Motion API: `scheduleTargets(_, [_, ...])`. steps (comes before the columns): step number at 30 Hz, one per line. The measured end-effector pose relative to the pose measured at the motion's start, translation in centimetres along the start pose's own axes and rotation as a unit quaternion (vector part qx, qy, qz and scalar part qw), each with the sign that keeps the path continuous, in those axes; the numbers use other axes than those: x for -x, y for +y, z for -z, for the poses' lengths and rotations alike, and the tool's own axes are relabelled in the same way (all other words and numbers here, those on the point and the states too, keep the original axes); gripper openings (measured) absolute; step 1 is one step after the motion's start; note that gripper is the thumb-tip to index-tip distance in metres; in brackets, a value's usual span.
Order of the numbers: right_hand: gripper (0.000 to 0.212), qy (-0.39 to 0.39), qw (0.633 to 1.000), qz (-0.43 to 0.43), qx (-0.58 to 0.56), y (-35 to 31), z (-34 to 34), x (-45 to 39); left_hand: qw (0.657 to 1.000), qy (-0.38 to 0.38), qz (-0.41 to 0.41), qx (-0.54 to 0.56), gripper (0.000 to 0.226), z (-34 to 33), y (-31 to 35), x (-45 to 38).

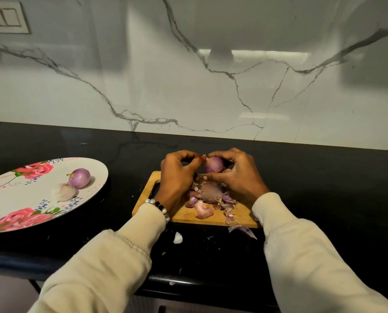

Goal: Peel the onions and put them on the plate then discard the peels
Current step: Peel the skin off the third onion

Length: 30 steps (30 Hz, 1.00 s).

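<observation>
A purple onion (214, 164) is held above the wooden cutting board (186, 216). My right hand (236, 175) grips it with curled fingers from the right. My left hand (177, 175) pinches at the onion's top left end with thumb and fingertips. Beneath the hands a pile of purple and pink peels (211, 199) lies on the board. To the left, a floral plate (14, 199) holds a peeled purple onion (79, 178) and a pale, whitish peeled one (64, 192) beside it.
The black countertop (324, 177) runs to a marble backsplash behind. A loose peel (242, 230) and a small white scrap (177, 237) lie on the counter in front of the board. The counter's front edge is near my forearms.
</observation>
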State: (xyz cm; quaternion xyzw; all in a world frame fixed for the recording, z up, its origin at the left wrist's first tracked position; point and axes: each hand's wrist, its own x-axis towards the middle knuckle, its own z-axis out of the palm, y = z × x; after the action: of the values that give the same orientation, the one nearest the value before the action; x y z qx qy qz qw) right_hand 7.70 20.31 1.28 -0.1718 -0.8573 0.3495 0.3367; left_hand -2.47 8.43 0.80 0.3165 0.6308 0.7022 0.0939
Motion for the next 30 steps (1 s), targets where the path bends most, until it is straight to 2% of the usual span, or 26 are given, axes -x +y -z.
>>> scheduleTargets(7, [0.058,0.016,0.998,-0.032,-0.058,0.18,0.21,-0.16,0.999,-0.042,0.014,0.000,0.016,-0.07,-0.32,-0.05])
scheduleTargets(13, [0.057,0.037,0.994,-0.061,-0.088,0.40,0.48,-0.26,0.999,-0.029,0.014,-0.011,0.016,-0.03,-0.37,-0.16])
scheduleTargets(16, [0.057,0.034,0.993,-0.063,-0.090,0.38,0.45,-0.27,1.000,-0.003,0.017,-0.017,0.008,0.12,-0.55,-0.42])
scheduleTargets(17, [0.057,0.034,0.993,-0.062,-0.093,0.35,0.45,-0.28,0.999,0.006,0.014,-0.030,0.007,0.21,-0.61,-0.54])
scheduleTargets(20, [0.057,0.028,0.992,-0.058,-0.104,0.32,0.51,-0.33,0.998,0.027,-0.010,-0.060,0.023,0.29,-1.00,-0.74])
scheduleTargets(23, [0.056,0.004,0.993,-0.053,-0.107,0.38,0.61,-0.40,0.995,0.035,-0.047,-0.076,0.010,0.29,-0.80,-0.74])
scheduleTargets(30, [0.056,-0.036,0.993,-0.043,-0.106,0.33,0.62,-0.34,0.996,-0.004,-0.076,-0.055,0.013,0.25,-0.35,-0.45])
